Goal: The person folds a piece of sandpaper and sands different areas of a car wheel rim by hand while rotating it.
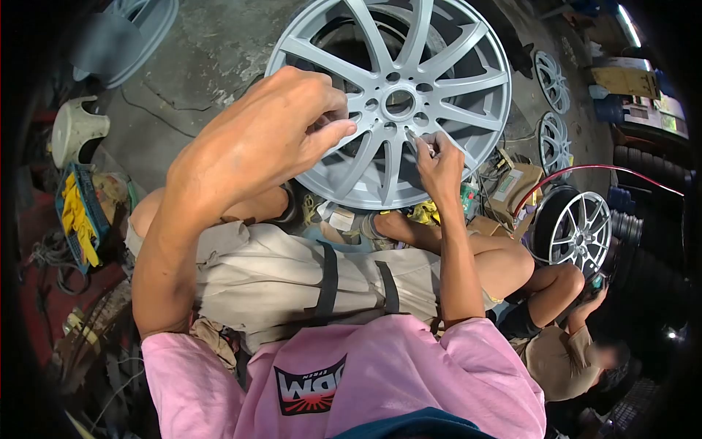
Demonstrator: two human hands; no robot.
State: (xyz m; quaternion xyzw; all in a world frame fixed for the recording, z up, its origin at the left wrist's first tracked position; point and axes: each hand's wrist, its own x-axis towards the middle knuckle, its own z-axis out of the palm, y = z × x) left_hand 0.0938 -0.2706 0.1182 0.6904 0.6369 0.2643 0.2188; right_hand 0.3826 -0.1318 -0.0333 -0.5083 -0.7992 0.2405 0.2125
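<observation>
A large silver-grey multi-spoke wheel rim [376, 78] fills the top centre, in front of my knees. My left hand [292, 117] is raised over the rim's left spokes, fingers curled down and together; whatever it may hold is hidden. At the lower right of the hub, my right hand [440, 161] pinches a small thin item [414, 136] near the base of a spoke. Its fingers are closed, and the item is too small to name.
On the right, a co-worker [559, 351] sits by another wheel [581, 230]. A red hose [578, 167] arcs past cardboard boxes [512, 183]. To the left are a white stool [69, 132] and a teal basket [80, 238] with yellow gloves [76, 212].
</observation>
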